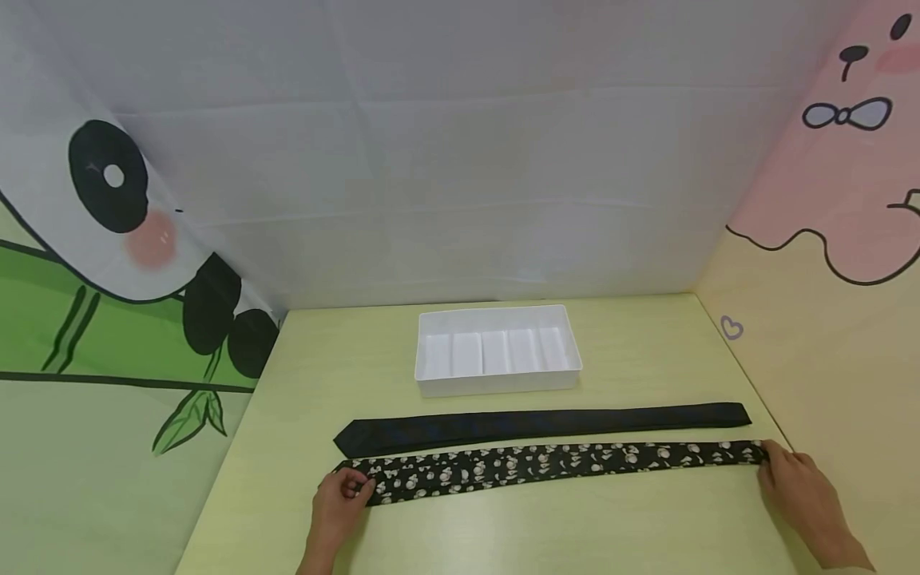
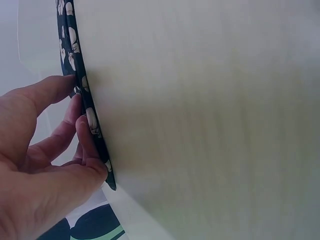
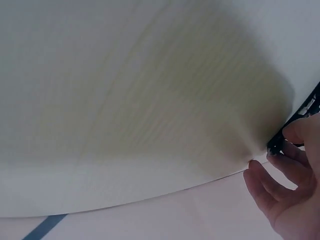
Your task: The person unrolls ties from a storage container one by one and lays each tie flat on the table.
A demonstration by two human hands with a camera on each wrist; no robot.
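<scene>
A black necktie with a pale floral pattern (image 1: 503,467) stretches across the near part of the table, its wide end to the left. My left hand (image 1: 338,501) grips that wide end; in the left wrist view its curled fingers (image 2: 59,132) lie along the tie's edge. At the far right, my right hand (image 1: 805,495) pinches the narrow end between thumb and index finger, with the other fingers apart from the cloth in the right wrist view. Just behind lies a plain dark necktie (image 1: 539,425), flat and roughly parallel, touched by neither hand.
A white plastic tray (image 1: 496,385) with several compartments stands at the back middle of the pale yellow table (image 1: 632,359). A white sheet hangs behind it. Printed panels with cartoon figures border the left and right sides.
</scene>
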